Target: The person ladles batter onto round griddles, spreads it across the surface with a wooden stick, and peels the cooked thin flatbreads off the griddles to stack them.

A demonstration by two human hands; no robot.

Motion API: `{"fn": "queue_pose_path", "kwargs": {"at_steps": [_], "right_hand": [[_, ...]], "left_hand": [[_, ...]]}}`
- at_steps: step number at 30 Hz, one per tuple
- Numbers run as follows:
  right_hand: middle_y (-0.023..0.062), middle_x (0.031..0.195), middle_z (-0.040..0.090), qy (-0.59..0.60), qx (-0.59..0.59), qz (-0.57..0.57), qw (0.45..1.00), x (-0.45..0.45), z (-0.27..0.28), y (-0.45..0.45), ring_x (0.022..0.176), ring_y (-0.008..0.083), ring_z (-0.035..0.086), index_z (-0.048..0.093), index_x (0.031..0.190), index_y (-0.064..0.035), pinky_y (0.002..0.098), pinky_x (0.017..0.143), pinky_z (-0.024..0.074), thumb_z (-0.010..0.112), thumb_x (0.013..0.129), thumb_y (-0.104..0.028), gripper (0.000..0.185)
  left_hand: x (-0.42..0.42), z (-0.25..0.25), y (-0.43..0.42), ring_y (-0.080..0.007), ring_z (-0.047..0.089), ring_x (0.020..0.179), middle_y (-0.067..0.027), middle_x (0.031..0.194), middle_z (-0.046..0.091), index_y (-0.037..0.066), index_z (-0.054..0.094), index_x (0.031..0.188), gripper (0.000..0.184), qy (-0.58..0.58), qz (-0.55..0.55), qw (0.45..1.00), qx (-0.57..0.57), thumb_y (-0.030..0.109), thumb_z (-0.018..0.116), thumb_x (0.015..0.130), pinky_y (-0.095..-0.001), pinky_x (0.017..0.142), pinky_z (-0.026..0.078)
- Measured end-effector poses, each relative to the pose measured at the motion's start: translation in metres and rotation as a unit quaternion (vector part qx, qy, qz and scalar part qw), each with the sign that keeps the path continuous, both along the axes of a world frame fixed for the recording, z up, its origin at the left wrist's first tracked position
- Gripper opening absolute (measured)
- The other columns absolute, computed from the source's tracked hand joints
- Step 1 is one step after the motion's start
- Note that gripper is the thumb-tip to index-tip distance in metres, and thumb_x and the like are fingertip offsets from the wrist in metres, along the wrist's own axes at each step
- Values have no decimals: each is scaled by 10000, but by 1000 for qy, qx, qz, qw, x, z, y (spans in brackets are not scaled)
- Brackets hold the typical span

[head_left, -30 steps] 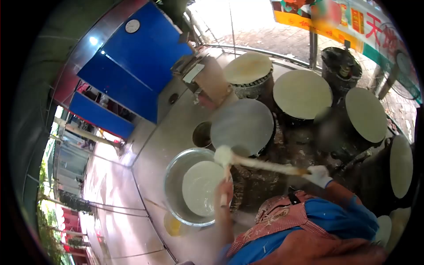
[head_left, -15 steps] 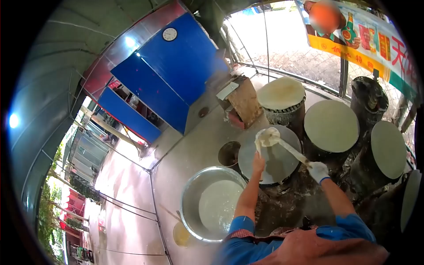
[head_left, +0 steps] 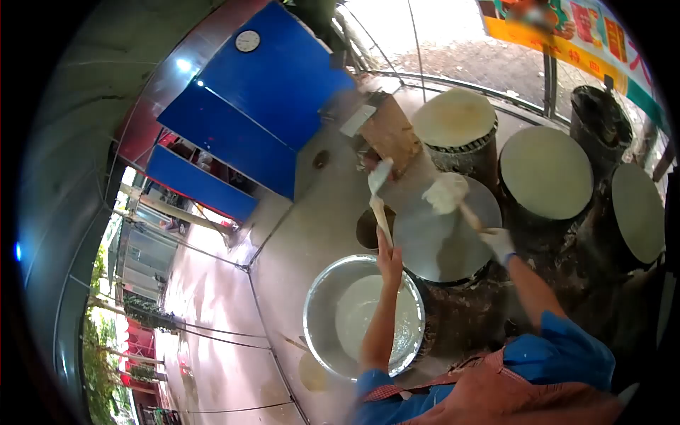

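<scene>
My bare left hand (head_left: 388, 259) is closed round the handle of a spatula (head_left: 380, 190), whose pale, coated end points up and away from me. In my gloved right hand (head_left: 498, 242) is a wooden stick (head_left: 470, 214) with a lump of white dough (head_left: 446, 193) at its end. The dough is over the far part of a round grey griddle (head_left: 453, 244); whether it touches the surface I cannot tell. Below my left hand, a large metal basin (head_left: 315, 297) holds white batter (head_left: 361, 312).
Other round-topped drums stand ahead and right: one with a browned sheet (head_left: 455, 117), a pale one (head_left: 546, 173) and another (head_left: 639, 212). A dark bin (head_left: 601, 126) stands behind them. A cardboard box (head_left: 389, 131) and a small pot (head_left: 367, 228) lie beyond the basin.
My left hand's spatula has moved away from the dough, toward the box. The dough has shifted slightly right on its stick, held in my right hand. The camera view has tilted.
</scene>
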State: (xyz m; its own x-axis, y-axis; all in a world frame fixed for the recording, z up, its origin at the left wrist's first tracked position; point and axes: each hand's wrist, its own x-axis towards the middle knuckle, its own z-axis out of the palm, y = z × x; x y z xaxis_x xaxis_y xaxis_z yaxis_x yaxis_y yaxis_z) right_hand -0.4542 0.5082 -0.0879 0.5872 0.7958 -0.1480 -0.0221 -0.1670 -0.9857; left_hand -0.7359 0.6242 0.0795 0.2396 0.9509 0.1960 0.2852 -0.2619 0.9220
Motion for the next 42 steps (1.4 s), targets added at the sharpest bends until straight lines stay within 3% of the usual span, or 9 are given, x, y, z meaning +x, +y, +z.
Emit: {"fn": "queue_pose_path", "kwargs": {"at_steps": [4, 8, 10, 13, 19, 24, 26, 28, 42], "right_hand": [[159, 943, 659, -427, -100, 43, 898, -3, 72, 16, 807, 308, 645, 707, 921, -112, 364, 746, 507, 604, 782, -390, 327], [127, 849, 697, -34, -61, -19, 997, 17, 42, -26, 744, 216, 663, 696, 896, -19, 317, 701, 503, 631, 797, -234, 246], [180, 909, 690, 46, 21, -60, 997, -45, 6, -2, 773, 212, 650, 688, 935, 15, 306, 730, 490, 711, 722, -212, 312], [237, 882, 661, -215, -120, 113, 963, -40, 85, 0, 831, 290, 659, 680, 972, 4, 332, 761, 494, 695, 704, -322, 422], [91, 807, 683, 66, -24, -23, 997, -7, 10, -16, 717, 158, 618, 679, 857, 58, 289, 704, 497, 762, 685, -144, 278], [108, 816, 687, 75, -40, 147, 985, 27, 27, -4, 713, 159, 617, 701, 911, 49, 300, 679, 490, 763, 691, -144, 299], [132, 805, 685, 184, -91, 68, 976, 58, 99, -20, 598, 198, 634, 675, 903, 83, 304, 624, 532, 714, 722, -94, 256], [127, 772, 677, 191, -11, 27, 981, 63, 46, 2, 584, 191, 619, 677, 886, 77, 314, 549, 507, 720, 723, -120, 259], [92, 622, 561, 193, -207, 304, 909, 86, 33, 42, 453, 197, 507, 656, 794, 3, 370, 374, 360, 716, 761, -166, 182]], "left_hand": [[-80, -94, -82, -194, 594, 792, -112, 1343, 505, 155, 308, 1443, 705, 134, -27, 989, -63, -29, 489, 787, -296, 680, 476], [-127, -86, -170, -241, 473, 1244, -141, 1401, 434, 110, 361, 1413, 664, 164, -21, 976, -141, -22, 490, 775, -323, 960, 400], [-139, -96, -181, -220, 542, 1149, -146, 1373, 465, 122, 359, 1415, 662, 152, -17, 983, -101, -26, 480, 782, -300, 887, 430], [-133, -74, -192, -229, 562, 1135, -156, 1369, 465, 123, 351, 1418, 653, 144, -4, 973, -179, -14, 473, 791, -296, 865, 446], [-153, -100, -186, -345, 566, 1103, -177, 1339, 475, 130, 311, 1432, 651, 229, 3, 969, -91, 45, 470, 806, -368, 862, 456], [-125, -83, -199, -342, 571, 1088, -164, 1342, 474, 141, 320, 1431, 673, 209, 34, 966, -151, 47, 505, 790, -373, 866, 454], [-130, -103, -198, -344, 606, 1024, -167, 1333, 487, 108, 326, 1424, 665, 238, 24, 971, -6, 32, 507, 789, -366, 819, 474], [-121, -102, -202, -322, 602, 1055, -176, 1322, 499, 73, 314, 1422, 668, 245, 30, 969, 19, 17, 502, 784, -354, 831, 474], [-114, -118, -296, -115, 515, 661, -105, 897, 612, 94, 326, 1415, 656, 170, 209, 914, -304, 59, 565, 805, -310, 586, 456]]}}
